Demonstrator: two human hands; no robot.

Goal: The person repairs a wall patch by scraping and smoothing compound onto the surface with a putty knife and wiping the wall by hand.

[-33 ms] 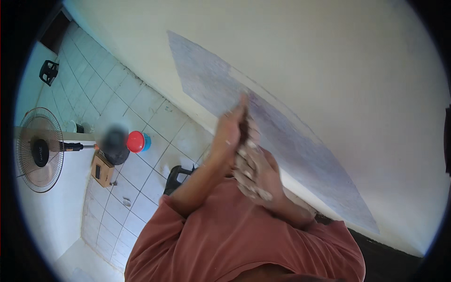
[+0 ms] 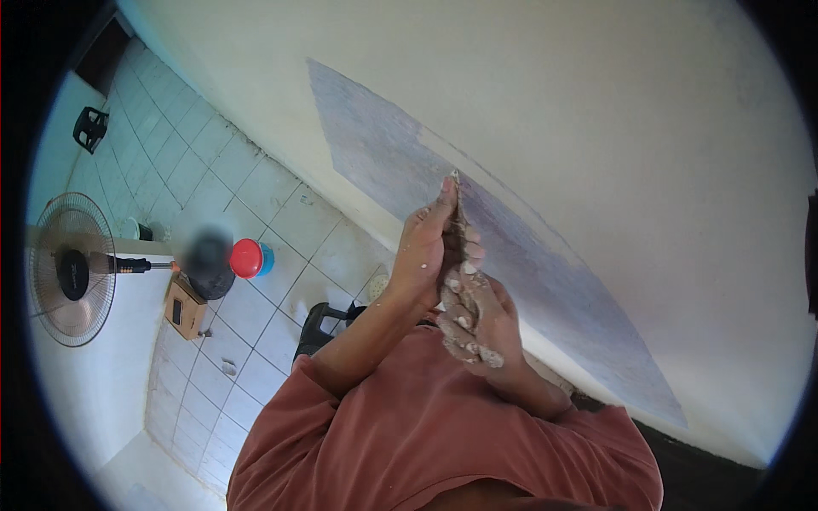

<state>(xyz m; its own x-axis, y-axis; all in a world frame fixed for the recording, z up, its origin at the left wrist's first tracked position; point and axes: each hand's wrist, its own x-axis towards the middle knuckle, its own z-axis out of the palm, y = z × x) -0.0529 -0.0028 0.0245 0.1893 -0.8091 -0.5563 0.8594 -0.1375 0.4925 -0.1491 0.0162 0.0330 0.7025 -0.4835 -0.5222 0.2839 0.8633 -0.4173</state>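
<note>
My two hands are together in front of my chest, close to the wall. My left hand (image 2: 426, 251) is closed, with its thumb pointing up and its fingers bent. A thin, whitish, pasty edge shows at the thumb tip, but I cannot make out what is in the grip. Just below and to the right, my right hand (image 2: 487, 317) has curled fingers caked in pale paste and meets the left hand's fingers. Whatever it may hold is hidden. Beyond the hands, the cream wall (image 2: 596, 128) carries a long grey-purple patch (image 2: 545, 255).
A standing fan (image 2: 73, 271) is at the left. Beside it are a cardboard box (image 2: 184, 308), a dark bag-like bundle (image 2: 209, 268) and a blue bucket with a red lid (image 2: 247, 258). A black stool (image 2: 89, 129) stands farther off; black chair-like furniture (image 2: 317, 328) is nearer, on the tiled floor (image 2: 273, 281).
My hands have shifted slightly right, and the blur on them is gone. Both remain together in front of the patch.
</note>
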